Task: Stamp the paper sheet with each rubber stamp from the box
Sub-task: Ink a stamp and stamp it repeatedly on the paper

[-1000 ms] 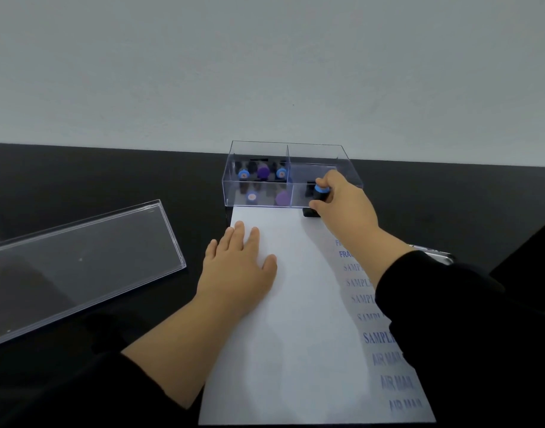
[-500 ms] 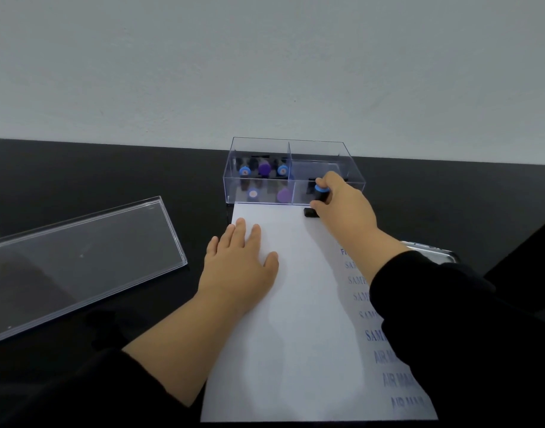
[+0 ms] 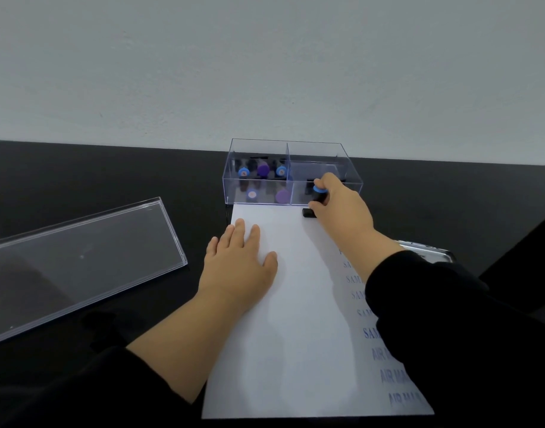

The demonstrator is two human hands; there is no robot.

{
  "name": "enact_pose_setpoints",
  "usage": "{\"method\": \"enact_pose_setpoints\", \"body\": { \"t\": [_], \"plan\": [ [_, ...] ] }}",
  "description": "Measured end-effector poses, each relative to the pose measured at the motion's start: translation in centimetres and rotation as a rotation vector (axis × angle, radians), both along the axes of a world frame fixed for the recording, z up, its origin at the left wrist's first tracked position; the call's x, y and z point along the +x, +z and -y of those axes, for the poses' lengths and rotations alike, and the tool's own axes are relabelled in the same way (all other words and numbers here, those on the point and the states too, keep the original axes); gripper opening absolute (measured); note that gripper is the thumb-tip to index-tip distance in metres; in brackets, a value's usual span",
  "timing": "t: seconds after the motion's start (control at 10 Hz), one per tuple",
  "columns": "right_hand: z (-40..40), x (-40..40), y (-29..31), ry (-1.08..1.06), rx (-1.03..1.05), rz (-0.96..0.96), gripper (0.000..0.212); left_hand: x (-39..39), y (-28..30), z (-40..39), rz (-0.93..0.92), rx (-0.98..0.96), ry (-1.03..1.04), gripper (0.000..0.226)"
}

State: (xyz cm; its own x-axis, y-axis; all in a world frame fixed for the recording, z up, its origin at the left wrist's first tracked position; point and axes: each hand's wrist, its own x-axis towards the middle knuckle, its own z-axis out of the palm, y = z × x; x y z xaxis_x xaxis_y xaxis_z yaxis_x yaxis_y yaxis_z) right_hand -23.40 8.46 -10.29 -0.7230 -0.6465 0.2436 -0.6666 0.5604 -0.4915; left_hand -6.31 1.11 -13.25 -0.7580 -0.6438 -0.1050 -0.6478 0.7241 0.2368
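My right hand (image 3: 342, 205) clamps a blue-topped stamp (image 3: 319, 196) on the paper sheet (image 3: 296, 304); left hand (image 3: 238, 267) lies flat. Many prints are done, and I judge five stamps remain in the box (image 3: 291, 173).

Black table (image 3: 95, 177) against a pale wall, carrying a white paper sheet (image 3: 289, 319), clear divided box (image 3: 354, 180) at its far end, clear lid (image 3: 79, 261) left, metal tray (image 3: 435, 254) right.

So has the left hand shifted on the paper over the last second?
No. The left hand lies flat on the paper, as far from the clear box as before.
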Motion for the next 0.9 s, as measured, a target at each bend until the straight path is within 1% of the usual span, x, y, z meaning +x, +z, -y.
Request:
{"method": "enact_pose_setpoints", "body": {
  "t": [0.3,0.5,0.6,0.8,0.9],
  "plan": [
    [0.0,-0.2,-0.1,0.009,0.001,-0.001,0.031,0.1,0.0,0.0,0.007,0.003,0.0,0.061],
    [-0.1,0.2,0.3,0.022,0.053,-0.029,0.03,0.1,0.0,0.0,0.012,0.006,-0.003,0.061],
    [-0.3,0.3,0.5,0.021,0.023,0.012,0.029,0.2,0.1,-0.1,0.007,0.003,0.001,0.061],
    [-2.0,-0.4,1.8,-0.087,-0.376,0.327,0.025,0.2,0.1,-0.1,-0.002,0.003,0.006,0.061],
    [-2.8,-0.1,2.0,-0.117,-0.507,0.454,0.027,0.2,0.1,-0.1,0.002,0.0,0.006,0.061]
  ]
}}
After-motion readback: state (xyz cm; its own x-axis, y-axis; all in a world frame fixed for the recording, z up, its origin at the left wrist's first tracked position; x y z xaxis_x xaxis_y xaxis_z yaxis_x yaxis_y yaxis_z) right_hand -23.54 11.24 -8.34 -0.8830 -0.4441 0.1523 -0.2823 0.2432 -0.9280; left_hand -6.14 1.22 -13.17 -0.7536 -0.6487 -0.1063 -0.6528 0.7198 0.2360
